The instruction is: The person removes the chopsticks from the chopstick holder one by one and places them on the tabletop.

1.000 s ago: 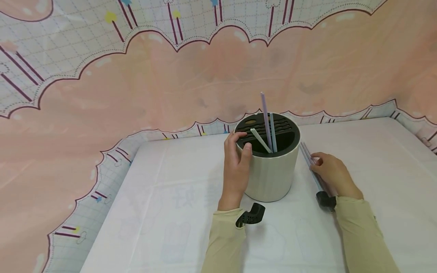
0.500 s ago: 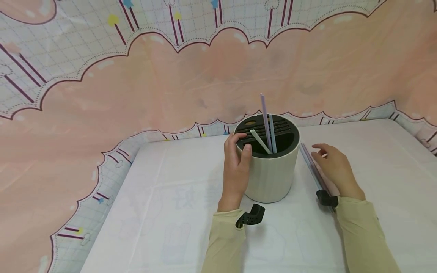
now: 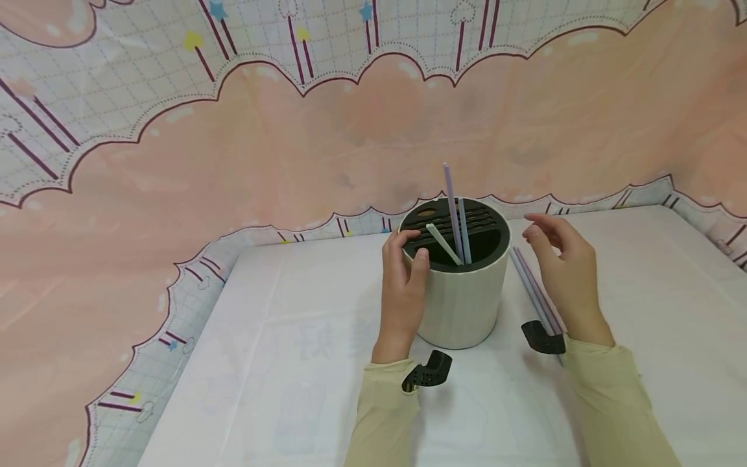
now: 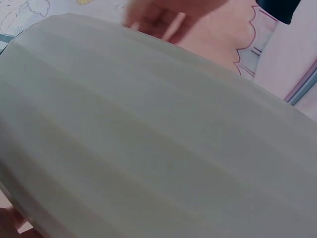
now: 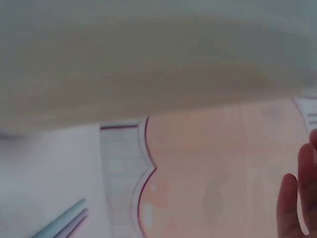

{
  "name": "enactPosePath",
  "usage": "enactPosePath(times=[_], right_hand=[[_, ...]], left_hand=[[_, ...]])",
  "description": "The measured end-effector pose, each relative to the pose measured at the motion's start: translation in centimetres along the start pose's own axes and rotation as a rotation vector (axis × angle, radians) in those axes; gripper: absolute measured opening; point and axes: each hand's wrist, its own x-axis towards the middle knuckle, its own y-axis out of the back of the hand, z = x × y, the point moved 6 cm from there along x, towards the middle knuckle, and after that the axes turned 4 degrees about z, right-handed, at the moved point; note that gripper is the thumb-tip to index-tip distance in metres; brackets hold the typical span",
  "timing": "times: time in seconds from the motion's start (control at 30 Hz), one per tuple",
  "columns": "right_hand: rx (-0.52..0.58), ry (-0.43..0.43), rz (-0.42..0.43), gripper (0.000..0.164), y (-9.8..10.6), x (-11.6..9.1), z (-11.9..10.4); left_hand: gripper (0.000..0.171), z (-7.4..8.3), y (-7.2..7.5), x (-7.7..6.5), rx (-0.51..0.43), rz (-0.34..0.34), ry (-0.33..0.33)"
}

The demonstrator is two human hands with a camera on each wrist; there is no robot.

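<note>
Cream holder's rim (image 3: pixel 467 270) and right hand (image 3: pixel 569 279) stand apart.

Soft, even light washes over the white tabletop (image 3: pixel 245 370) here, leaving faint shadows beside both sleeves (image 3: pixel 618 402), while the dimmer wrist views show the right hand (image 4: pixel 181 9) blurred and the pale container (image 5: pixel 158 64) hazily out of focus.

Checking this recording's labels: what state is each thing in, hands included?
Holder: upright on the table
Purple stick: nearly upright, in holder
Blue stick: nearly upright, in holder
Pale stick: leaning left, in holder
Loose sticks: lying beside holder
Left hand: fingers gripping holder
Right hand: fingers loosely bent, nothing held
</note>
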Motion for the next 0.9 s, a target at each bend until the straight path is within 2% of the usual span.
enactPosePath(times=[0.1, 0.2, 0.43, 0.6, 0.77, 0.9], right_hand=[[0.058, 0.119, 0.049, 0.026, -0.2, -0.3, -1.6], [0.092, 0.23, 0.06, 0.023, -0.6, -0.7, -2.9], [0.124, 0.304, 0.079, 0.019, -1.0, -1.3, -3.9], [0.143, 0.403, 0.102, 0.017, -1.1, -1.7, -5.1], [0.17, 0.528, 0.066, 0.018, -1.6, -2.4, -6.3], [0.151, 0.639, -0.014, 0.032, -2.5, -3.1, -7.3]], left_hand=[[0.039, 0.0, 0.0, 0.0, -0.006, 0.0, 0.0], [0.038, 0.0, 0.0, 0.0, -0.017, 0.007, -0.015], [0.038, 0.1, 0.1, 0.0, -0.026, 0.015, -0.028], [0.038, 0.2, 0.1, -0.1, -0.029, 0.014, -0.035], [0.038, 0.1, 0.2, -0.1, -0.029, 0.015, -0.042], [0.037, 0.1, 0.2, -0.2, -0.038, 0.015, -0.045]])
